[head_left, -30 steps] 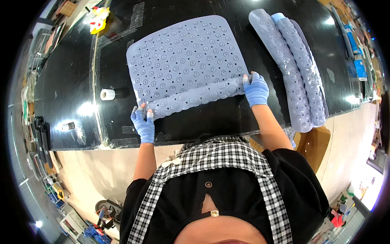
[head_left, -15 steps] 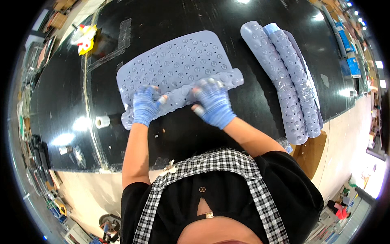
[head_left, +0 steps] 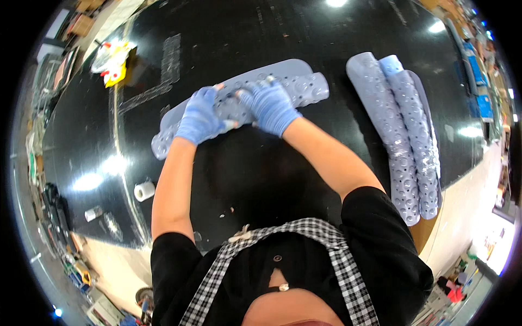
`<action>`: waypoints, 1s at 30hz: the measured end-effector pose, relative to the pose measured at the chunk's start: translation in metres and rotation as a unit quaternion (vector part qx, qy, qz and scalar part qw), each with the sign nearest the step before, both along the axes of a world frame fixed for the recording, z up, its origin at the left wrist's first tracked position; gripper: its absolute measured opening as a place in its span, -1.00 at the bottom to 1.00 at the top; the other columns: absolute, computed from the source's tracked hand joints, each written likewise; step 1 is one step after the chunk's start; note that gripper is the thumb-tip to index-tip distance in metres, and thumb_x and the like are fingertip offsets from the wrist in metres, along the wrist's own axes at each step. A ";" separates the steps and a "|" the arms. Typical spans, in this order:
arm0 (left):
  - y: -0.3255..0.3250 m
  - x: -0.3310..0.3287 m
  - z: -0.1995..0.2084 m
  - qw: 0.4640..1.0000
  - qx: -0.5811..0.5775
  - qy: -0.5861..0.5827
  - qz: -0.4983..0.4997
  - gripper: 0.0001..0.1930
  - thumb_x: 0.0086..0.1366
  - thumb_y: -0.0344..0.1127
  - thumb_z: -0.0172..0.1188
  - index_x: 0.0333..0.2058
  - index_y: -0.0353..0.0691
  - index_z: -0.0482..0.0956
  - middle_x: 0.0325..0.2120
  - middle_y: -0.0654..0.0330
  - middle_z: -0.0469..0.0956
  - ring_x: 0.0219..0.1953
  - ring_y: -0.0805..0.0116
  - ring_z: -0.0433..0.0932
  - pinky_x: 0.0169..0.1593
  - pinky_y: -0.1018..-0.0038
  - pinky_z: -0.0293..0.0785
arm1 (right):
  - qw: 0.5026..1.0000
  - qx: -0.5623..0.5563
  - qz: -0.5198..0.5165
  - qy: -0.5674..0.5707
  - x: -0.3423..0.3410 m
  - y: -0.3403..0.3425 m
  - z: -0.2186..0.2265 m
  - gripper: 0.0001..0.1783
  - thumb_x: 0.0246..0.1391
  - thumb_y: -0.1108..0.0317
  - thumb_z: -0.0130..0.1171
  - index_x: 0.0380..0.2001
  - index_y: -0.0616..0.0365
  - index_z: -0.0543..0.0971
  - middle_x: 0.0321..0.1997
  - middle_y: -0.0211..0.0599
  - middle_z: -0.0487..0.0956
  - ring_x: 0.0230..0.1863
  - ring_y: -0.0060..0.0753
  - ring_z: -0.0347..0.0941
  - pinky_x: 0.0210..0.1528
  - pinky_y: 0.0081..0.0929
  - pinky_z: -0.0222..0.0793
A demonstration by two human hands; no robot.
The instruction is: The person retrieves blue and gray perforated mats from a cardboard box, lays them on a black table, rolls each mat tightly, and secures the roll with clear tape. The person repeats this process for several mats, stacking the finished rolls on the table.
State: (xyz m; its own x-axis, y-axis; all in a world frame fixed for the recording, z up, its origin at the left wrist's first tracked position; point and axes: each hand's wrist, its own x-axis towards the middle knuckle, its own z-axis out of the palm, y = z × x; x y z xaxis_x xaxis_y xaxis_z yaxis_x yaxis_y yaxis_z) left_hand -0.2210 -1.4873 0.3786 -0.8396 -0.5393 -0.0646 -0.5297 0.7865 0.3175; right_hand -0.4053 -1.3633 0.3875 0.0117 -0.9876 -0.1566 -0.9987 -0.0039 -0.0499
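Note:
A grey-blue rubber bath mat [head_left: 311, 88] with round suction cups lies across the table, mostly rolled up. Only a strip at its far edge is still flat. My left hand [head_left: 200, 117], in a blue knitted fingerless glove, curls over the left half of the roll, its thumb on the near side. With the same kind of glove, my right hand [head_left: 270, 106] bends its fingers over the roll right of the middle. Both hands press on the roll, and the undersides of the fingers are hidden.
Rolled mats [head_left: 389, 138] in clear wrap lie side by side at the right. A white tape roll [head_left: 144, 191], a small clear roll [head_left: 93, 213] and a yellow-and-red package [head_left: 114, 65] sit on the left of the black table [head_left: 261, 179].
Both hands have moved away from me, rolling the mat further. Its flat part has shrunk from a broad sheet to a narrow far strip. The view has shifted slightly.

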 end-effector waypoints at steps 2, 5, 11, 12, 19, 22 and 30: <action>0.002 -0.014 0.010 0.999 -0.030 -0.025 -0.038 0.05 -0.16 0.10 0.52 0.30 -0.14 0.24 0.09 0.01 0.48 0.13 -0.01 0.47 0.22 0.25 0.39 | 0.997 0.066 -0.020 -0.024 -0.012 -0.025 0.005 -0.13 -0.15 0.05 0.40 0.28 -0.09 0.35 0.18 -0.21 0.50 0.23 -0.12 0.41 0.31 -0.17 0.24; 0.022 -0.012 0.011 0.989 -0.045 -0.127 0.052 -0.09 -0.14 0.00 0.49 0.23 -0.12 0.37 -0.01 -0.07 0.56 0.05 -0.02 0.55 0.13 0.20 0.47 | 0.994 0.097 -0.019 -0.042 0.000 -0.019 0.014 -0.21 -0.13 0.10 0.36 0.23 -0.07 0.39 0.11 -0.18 0.54 0.14 -0.09 0.49 0.18 -0.22 0.39; 0.137 0.068 0.033 0.984 0.088 -0.118 -0.105 -0.27 -0.10 -0.04 0.43 0.09 -0.11 0.47 -0.17 0.00 0.63 -0.10 0.02 0.63 -0.03 0.16 0.56 | 0.992 0.057 0.003 -0.109 0.071 0.140 0.016 -0.18 -0.27 0.04 0.40 0.15 -0.02 0.42 -0.02 -0.16 0.57 -0.01 -0.09 0.54 0.02 -0.21 0.47; 0.158 0.093 0.026 0.990 0.062 0.022 -0.121 -0.31 -0.11 -0.03 0.43 0.05 -0.11 0.50 -0.21 0.01 0.64 -0.14 0.03 0.64 -0.05 0.17 0.56 | 0.982 0.146 -0.032 -0.114 0.090 0.168 0.020 -0.14 -0.30 0.01 0.43 0.15 -0.01 0.42 -0.02 -0.14 0.56 -0.01 -0.08 0.53 0.02 -0.22 0.47; 0.095 0.264 0.023 0.826 -0.016 -0.006 0.563 -0.59 0.25 -0.09 0.24 0.04 -0.04 0.48 -0.15 -0.15 0.63 -0.09 -0.09 0.63 -0.06 0.16 0.51 | 0.965 0.214 -0.067 -0.136 0.105 0.187 0.019 -0.11 -0.30 -0.07 0.46 0.13 0.05 0.41 0.06 -0.09 0.51 0.14 -0.02 0.43 0.19 -0.20 0.35; 0.054 0.317 -0.032 0.854 -0.042 -0.149 0.497 -0.45 0.23 0.09 0.19 0.16 0.05 0.44 -0.11 -0.19 0.60 -0.03 -0.15 0.58 0.02 0.09 0.48 | 0.977 0.157 -0.036 -0.136 0.101 0.191 0.012 -0.10 -0.31 -0.11 0.45 0.11 0.09 0.43 0.09 -0.04 0.49 0.16 -0.01 0.40 0.20 -0.23 0.34; 0.148 0.192 0.026 0.750 0.459 0.425 0.216 -0.39 0.31 0.22 0.16 0.00 -0.27 0.51 -0.17 0.15 0.58 -0.16 0.39 0.59 -0.17 0.41 0.57 | 0.973 0.149 -0.044 -0.170 0.092 0.192 0.011 0.08 -0.39 -0.31 0.47 0.17 0.16 0.44 0.12 0.05 0.47 0.20 0.05 0.38 0.29 -0.20 0.28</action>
